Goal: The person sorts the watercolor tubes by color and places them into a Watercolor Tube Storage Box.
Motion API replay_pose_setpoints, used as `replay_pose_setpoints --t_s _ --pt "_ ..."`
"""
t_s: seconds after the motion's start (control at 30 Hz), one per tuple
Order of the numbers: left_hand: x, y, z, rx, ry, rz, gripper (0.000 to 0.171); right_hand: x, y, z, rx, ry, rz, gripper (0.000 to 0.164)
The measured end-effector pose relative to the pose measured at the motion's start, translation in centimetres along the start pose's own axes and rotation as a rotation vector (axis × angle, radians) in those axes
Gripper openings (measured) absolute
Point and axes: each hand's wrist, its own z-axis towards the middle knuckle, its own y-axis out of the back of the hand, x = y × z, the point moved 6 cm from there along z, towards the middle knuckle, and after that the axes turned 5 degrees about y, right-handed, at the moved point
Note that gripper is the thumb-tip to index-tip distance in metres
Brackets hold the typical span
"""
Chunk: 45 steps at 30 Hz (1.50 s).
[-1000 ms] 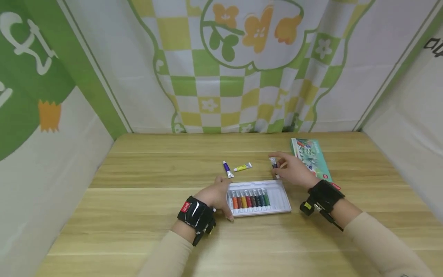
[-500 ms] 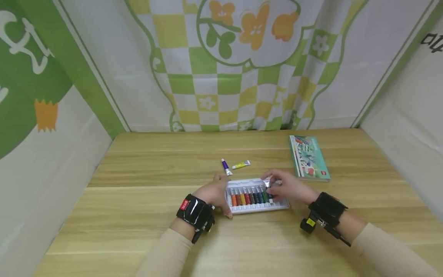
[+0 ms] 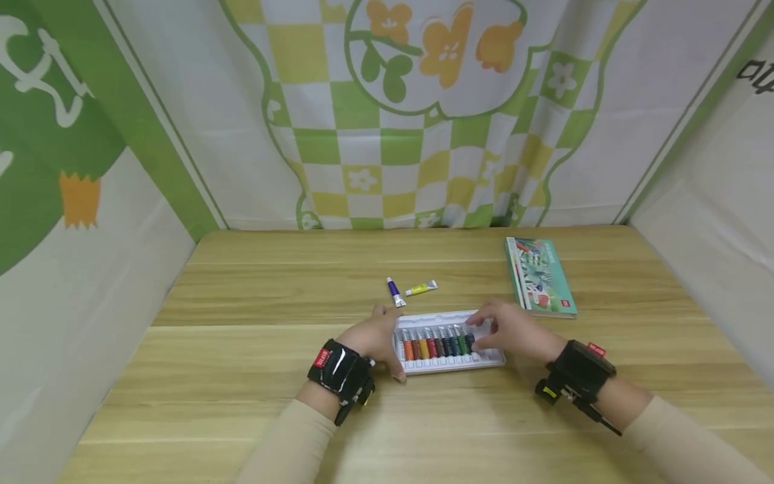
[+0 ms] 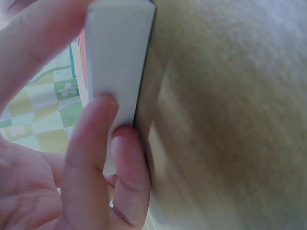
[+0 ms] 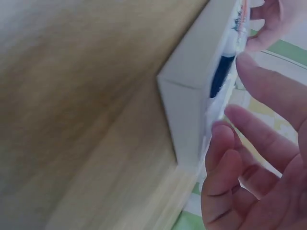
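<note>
A white plastic tray holds a row of paint tubes running from orange to dark blue. My left hand grips the tray's left end, thumb at the near edge and fingers at the far corner. In the left wrist view, fingertips press on the tray's white side wall. Over the right part hovers my right hand, thumb and fingers apart and lightly bent. A dark blue paint tube lies in the tray right beside that thumb. The index fingertip is near the tube's crimped end.
Behind the tray, a purple paint tube and a yellow paint tube lie on the wooden table. A teal illustrated box lies at the back right. A patterned curtain hangs behind the table.
My right hand has brought the dark blue tube from beside the teal box down into the tray, next to the green one, then shifted slightly right. The left hand stays on the tray.
</note>
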Motion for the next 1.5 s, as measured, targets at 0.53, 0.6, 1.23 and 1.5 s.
replay_pose_setpoints --t_s 0.53,0.6,1.23,1.5 --pt "-0.1 0.2 0.1 0.005 0.011 -0.012 0.122 1.9 -0.7 -0.2 0.081 0.036 -0.233 0.023" --pt "0.0 0.4 -0.1 0.002 0.016 0.0 0.122 2.0 -0.6 0.1 0.097 0.011 -0.216 0.022" --pt "0.3 -0.6 -0.6 -0.013 -0.006 -0.011 0.12 5.3 -1.9 13.3 0.179 0.244 -0.281 0.019" --pt "0.1 -0.1 -0.5 -0.026 -0.015 -0.019 0.121 2.1 -1.6 15.3 0.147 0.163 -0.316 0.027"
